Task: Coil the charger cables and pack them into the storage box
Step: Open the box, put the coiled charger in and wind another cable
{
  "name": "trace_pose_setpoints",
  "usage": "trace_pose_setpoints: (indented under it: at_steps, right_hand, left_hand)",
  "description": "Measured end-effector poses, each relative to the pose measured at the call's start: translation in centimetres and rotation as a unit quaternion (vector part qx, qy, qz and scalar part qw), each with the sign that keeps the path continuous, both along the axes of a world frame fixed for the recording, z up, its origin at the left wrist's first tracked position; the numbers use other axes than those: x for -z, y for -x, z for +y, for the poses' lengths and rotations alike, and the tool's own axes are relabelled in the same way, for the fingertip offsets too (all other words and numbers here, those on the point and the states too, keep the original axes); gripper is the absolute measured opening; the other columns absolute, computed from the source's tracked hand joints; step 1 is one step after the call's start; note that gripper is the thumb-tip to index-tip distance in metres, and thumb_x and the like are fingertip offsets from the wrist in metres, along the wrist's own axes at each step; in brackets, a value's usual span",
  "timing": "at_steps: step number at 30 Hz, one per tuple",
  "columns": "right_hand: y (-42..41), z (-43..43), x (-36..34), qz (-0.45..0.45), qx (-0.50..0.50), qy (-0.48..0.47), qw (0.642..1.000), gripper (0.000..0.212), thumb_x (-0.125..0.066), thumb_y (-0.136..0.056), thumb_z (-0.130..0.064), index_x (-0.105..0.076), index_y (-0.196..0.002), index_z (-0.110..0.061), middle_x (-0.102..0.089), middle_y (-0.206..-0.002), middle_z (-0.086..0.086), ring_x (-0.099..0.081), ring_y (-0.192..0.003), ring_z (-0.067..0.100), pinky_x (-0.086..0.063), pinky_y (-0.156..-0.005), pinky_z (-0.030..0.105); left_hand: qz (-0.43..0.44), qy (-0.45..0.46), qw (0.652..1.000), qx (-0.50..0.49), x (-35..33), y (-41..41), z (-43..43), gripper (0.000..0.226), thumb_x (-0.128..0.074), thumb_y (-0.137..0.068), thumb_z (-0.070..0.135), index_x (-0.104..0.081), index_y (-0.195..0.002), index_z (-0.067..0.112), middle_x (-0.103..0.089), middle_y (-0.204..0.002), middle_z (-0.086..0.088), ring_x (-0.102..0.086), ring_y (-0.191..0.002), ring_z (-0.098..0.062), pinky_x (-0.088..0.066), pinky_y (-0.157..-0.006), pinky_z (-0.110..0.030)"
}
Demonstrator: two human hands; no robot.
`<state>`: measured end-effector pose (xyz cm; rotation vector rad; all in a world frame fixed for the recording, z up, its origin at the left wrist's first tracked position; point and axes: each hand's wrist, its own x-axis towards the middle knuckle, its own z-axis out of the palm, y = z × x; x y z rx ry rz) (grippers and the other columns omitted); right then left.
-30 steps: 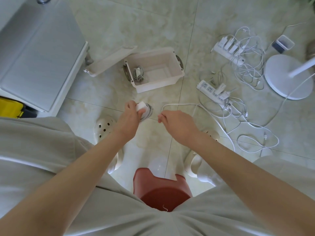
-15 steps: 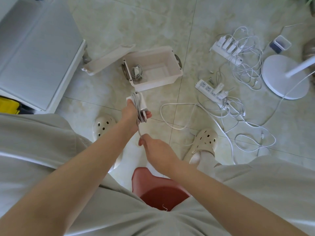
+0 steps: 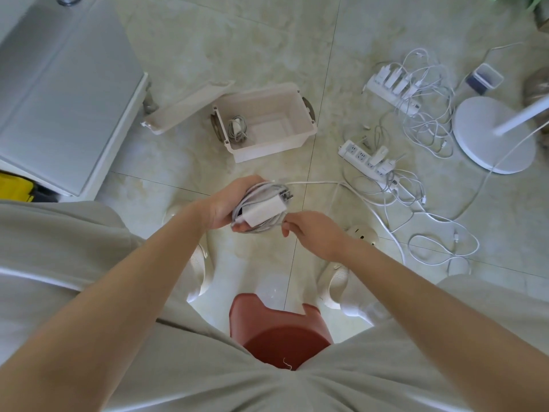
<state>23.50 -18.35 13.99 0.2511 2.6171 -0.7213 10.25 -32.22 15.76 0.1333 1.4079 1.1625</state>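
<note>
Right hand [image 3: 315, 236] rose and pinches the cable [image 3: 315, 182]; left hand [image 3: 221, 205] grips the charger [image 3: 264, 208] (pale tiled floor [image 3: 267, 49]).

The storage box [image 3: 267, 148], coiled cable [image 3: 236, 129] inside, lies between lid [image 3: 184, 110] leftward and power strips [image 3: 365, 157] rightward.

Only one cam, head-worn wide-angle: looked forward and steeply down at the floor [image 3: 267, 49], close above the lap [image 3: 208, 382], storage box [image 3: 273, 148] at 12 o'clock.
</note>
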Motion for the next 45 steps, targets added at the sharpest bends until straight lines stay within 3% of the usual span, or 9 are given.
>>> trace_pose_setpoints:
  at_steps: [8, 15, 19, 25, 33, 35, 39, 42, 45]
  right_hand:
    - [2.5, 1.3, -1.3, 0.024, 0.008, -0.046, 0.999, 0.028, -0.035, -0.100, -0.027, -0.062, -0.098, -0.021, -0.062, -0.094, 0.000, -0.057, -0.092, 0.022, -0.033, -0.069, 0.029]
    - [3.0, 1.6, -1.4, 0.072, 0.084, -0.078, 0.991, 0.030, -0.035, -0.099, -0.026, -0.062, -0.094, -0.017, -0.065, -0.086, 0.002, -0.057, -0.081, 0.022, -0.036, -0.066, 0.030]
    - [2.5, 1.2, -1.5, 0.067, 0.156, -0.009, 0.985, 0.028, -0.039, -0.098, -0.024, -0.066, -0.092, -0.015, -0.040, -0.058, -0.011, -0.043, -0.064, 0.014, -0.032, -0.064, 0.028]
    - [2.2, -1.4, -0.9, 0.073, 0.246, 0.065, 0.964, 0.028, -0.037, -0.100, -0.026, -0.058, -0.099, -0.007, -0.060, -0.078, 0.006, -0.053, -0.074, 0.024, -0.040, -0.069, 0.033]
    - [1.0, -3.2, -0.1, 0.059, 0.213, -0.085, 0.972, 0.030, -0.029, -0.100, -0.025, -0.055, -0.104, -0.010, -0.063, -0.089, 0.007, -0.055, -0.082, 0.026, -0.035, -0.066, 0.031]
    - [1.2, -2.8, 0.0, 0.048, 0.263, -0.022, 0.963, 0.028, -0.034, -0.098, -0.023, -0.058, -0.095, -0.009, -0.062, -0.080, 0.003, -0.051, -0.072, 0.021, -0.036, -0.062, 0.030]
    - [1.6, -0.1, -0.7, 0.039, 0.441, 0.265, 0.857, 0.026, -0.047, -0.091, -0.017, -0.058, -0.067, -0.018, -0.037, -0.038, -0.013, -0.031, -0.047, 0.011, -0.026, -0.043, 0.018]
    - [1.9, 0.5, -1.6, 0.093, 0.337, 0.179, 0.920, 0.025, -0.043, -0.095, -0.018, -0.062, -0.079, -0.021, -0.045, -0.048, -0.014, -0.038, -0.049, 0.004, -0.031, -0.050, 0.016]
    - [3.5, 0.6, -2.5, 0.110, 0.292, 0.213, 0.926, 0.026, -0.038, -0.098, -0.013, -0.063, -0.104, -0.016, -0.054, -0.067, -0.010, -0.044, -0.052, 0.000, -0.034, -0.051, 0.008]
  left_hand:
    - [0.327, 0.085, 0.937, 0.093, 0.8, 0.9, -0.2, 0.026, -0.047, -0.094, 0.032, -0.049, -0.076, 0.013, -0.045, -0.067, -0.008, -0.041, -0.045, -0.024, -0.032, -0.035, -0.022]
    - [0.544, 0.040, 0.824, 0.154, 1.9, -0.6, -0.3, 0.026, -0.040, -0.100, 0.027, -0.042, -0.109, 0.003, -0.046, -0.104, -0.010, -0.052, -0.079, -0.031, -0.040, -0.072, -0.040]
    - [0.568, 0.046, 0.810, 0.137, 3.1, -0.9, -0.3, 0.032, -0.040, -0.099, 0.028, -0.042, -0.116, 0.001, -0.043, -0.112, -0.015, -0.055, -0.078, -0.037, -0.045, -0.072, -0.051]
    - [0.571, 0.078, 0.814, 0.077, 3.9, -1.7, 0.2, 0.035, -0.040, -0.100, 0.028, -0.042, -0.120, 0.000, -0.041, -0.116, -0.018, -0.054, -0.076, -0.039, -0.045, -0.067, -0.046]
    - [0.502, 0.143, 0.852, 0.049, 4.6, -2.9, 1.7, 0.029, -0.035, -0.102, 0.020, -0.037, -0.119, -0.004, -0.037, -0.118, -0.018, -0.043, -0.076, -0.028, -0.035, -0.065, -0.032]
    - [0.464, 0.137, 0.875, 0.014, 4.9, -3.5, 2.4, 0.030, -0.035, -0.102, 0.022, -0.036, -0.118, -0.004, -0.035, -0.112, -0.015, -0.041, -0.073, -0.026, -0.030, -0.061, -0.025]
    - [0.398, 0.117, 0.907, -0.067, 4.7, -3.9, 3.4, 0.027, -0.035, -0.102, 0.026, -0.037, -0.112, 0.002, -0.031, -0.106, -0.009, -0.041, -0.071, -0.024, -0.045, -0.065, -0.037]
    - [0.414, 0.098, 0.899, -0.105, 4.4, -3.0, 3.7, 0.029, -0.035, -0.102, 0.027, -0.037, -0.115, 0.001, -0.033, -0.107, -0.008, -0.044, -0.069, -0.020, -0.048, -0.067, -0.039]
    - [0.358, 0.075, 0.913, -0.181, 4.2, -1.3, 3.9, 0.025, -0.035, -0.101, 0.031, -0.035, -0.109, 0.008, -0.042, -0.114, -0.018, -0.052, -0.077, -0.030, -0.047, -0.058, -0.033]
